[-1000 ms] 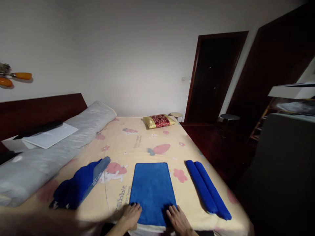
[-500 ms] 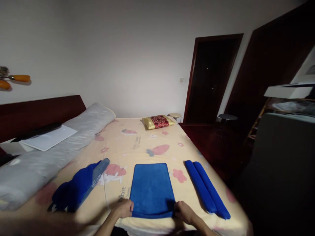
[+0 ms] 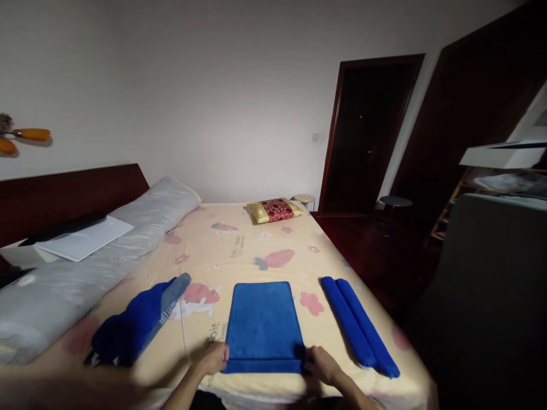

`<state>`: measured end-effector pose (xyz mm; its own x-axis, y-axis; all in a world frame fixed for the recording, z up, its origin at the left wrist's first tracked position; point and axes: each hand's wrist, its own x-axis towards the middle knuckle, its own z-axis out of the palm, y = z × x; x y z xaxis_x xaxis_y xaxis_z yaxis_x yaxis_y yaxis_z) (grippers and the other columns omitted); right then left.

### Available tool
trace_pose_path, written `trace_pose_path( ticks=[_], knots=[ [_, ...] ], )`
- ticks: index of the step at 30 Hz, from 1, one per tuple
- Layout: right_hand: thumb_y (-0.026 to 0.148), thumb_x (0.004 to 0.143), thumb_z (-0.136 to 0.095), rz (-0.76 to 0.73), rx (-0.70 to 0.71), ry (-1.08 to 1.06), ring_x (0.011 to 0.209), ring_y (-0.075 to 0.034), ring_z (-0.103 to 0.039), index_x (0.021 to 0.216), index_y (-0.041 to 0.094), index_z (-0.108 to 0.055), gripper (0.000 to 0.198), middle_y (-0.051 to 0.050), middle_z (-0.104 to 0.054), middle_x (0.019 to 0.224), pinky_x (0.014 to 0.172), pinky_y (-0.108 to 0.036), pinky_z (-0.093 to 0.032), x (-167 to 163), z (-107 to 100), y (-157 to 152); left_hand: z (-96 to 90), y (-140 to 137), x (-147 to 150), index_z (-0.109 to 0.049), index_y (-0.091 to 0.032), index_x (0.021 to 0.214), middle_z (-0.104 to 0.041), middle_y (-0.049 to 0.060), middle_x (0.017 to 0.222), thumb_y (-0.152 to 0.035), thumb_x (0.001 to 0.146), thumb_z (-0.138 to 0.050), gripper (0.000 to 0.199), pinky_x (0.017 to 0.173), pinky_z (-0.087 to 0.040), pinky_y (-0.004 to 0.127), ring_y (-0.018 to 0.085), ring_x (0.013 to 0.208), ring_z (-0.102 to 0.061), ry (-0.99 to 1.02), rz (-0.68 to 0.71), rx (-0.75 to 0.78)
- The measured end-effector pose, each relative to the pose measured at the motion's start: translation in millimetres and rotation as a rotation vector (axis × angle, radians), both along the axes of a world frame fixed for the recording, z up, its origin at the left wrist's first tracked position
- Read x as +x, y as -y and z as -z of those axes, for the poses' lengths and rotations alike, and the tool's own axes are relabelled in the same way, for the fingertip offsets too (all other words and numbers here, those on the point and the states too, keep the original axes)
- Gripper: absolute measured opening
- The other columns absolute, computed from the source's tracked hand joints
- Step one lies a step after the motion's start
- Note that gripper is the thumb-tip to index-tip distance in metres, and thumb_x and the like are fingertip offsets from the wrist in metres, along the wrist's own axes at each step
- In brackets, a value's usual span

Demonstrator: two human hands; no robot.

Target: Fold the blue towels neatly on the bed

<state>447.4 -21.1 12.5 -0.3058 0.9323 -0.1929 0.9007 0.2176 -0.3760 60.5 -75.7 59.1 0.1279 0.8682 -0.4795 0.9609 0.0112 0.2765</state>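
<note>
A blue towel (image 3: 265, 319) lies flat on the bed, with a narrow folded strip along its near edge. My left hand (image 3: 215, 359) is closed on the left end of that strip. At the right end my right hand (image 3: 320, 364) pinches the same edge, its fingers partly in shadow. To the right of the towel lie two blue rolls (image 3: 348, 322), side by side and slanted. On the left rests a crumpled blue cloth item (image 3: 137, 319) with a grey lettered band.
The bed (image 3: 252, 242) has a cream sheet with carrot and flower prints. A gold and red pillow (image 3: 276, 210) lies at its far end. A long grey bundle (image 3: 81, 296) runs along the left, with a white flat item (image 3: 85, 239) on it. A dark stool (image 3: 395, 201) stands right.
The near edge of the towel has turned over into a straight, flatter strip. Both hands keep hold of its ends and have shifted only slightly.
</note>
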Motion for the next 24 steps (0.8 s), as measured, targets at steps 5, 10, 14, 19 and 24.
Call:
trace_pose_path(
  ticks=[5,10,14,19,24],
  knots=[
    [0.024,0.077,-0.054,-0.024,-0.010,0.143,0.096,-0.028,-0.068,0.106,0.016,-0.067,0.033,-0.014,-0.072,0.104,0.079,-0.036,-0.048,-3,6,6,-4.5,6,5,-0.062,-0.024,0.091,-0.068,0.001,0.102,-0.015,0.073,-0.054,0.022,0.082,-0.046,0.027,0.016,0.096,-0.062,-0.085,-0.069,0.031],
    [0.017,0.077,-0.053,-0.075,0.053,0.224,0.106,-0.032,-0.066,0.125,0.016,-0.058,0.049,-0.019,-0.070,0.114,0.090,-0.043,-0.049,-12,4,11,-8.6,9,21,-0.058,-0.023,0.113,-0.061,0.008,0.129,-0.007,0.069,-0.051,0.047,0.103,-0.040,0.038,0.022,0.124,-0.053,-0.158,-0.023,0.125],
    [0.004,0.079,-0.040,-0.191,0.139,0.212,0.115,-0.028,-0.062,0.132,0.017,-0.054,0.057,-0.018,-0.064,0.127,0.101,-0.044,-0.044,-30,1,20,-2.8,12,46,-0.054,-0.023,0.127,-0.053,0.011,0.143,0.000,0.073,-0.038,0.061,0.112,-0.032,0.047,0.024,0.135,-0.045,-0.184,0.070,0.135],
    [0.007,0.077,-0.043,-0.297,0.163,0.212,0.126,-0.029,-0.054,0.129,0.018,-0.057,0.055,-0.016,-0.057,0.138,0.106,-0.048,-0.041,-53,9,38,5.7,19,73,-0.048,-0.016,0.136,-0.051,0.018,0.145,-0.007,0.078,-0.039,0.059,0.108,-0.038,0.052,0.030,0.132,-0.048,-0.203,0.104,0.105],
    [0.016,0.076,-0.052,-0.285,0.233,0.189,0.128,-0.035,-0.051,0.128,0.013,-0.058,0.052,-0.020,-0.055,0.138,0.106,-0.052,-0.040,-60,26,46,4.1,24,90,-0.045,-0.013,0.139,-0.045,0.019,0.149,-0.011,0.080,-0.037,0.059,0.114,-0.033,0.052,0.031,0.139,-0.039,-0.156,0.134,0.128]
  ],
)
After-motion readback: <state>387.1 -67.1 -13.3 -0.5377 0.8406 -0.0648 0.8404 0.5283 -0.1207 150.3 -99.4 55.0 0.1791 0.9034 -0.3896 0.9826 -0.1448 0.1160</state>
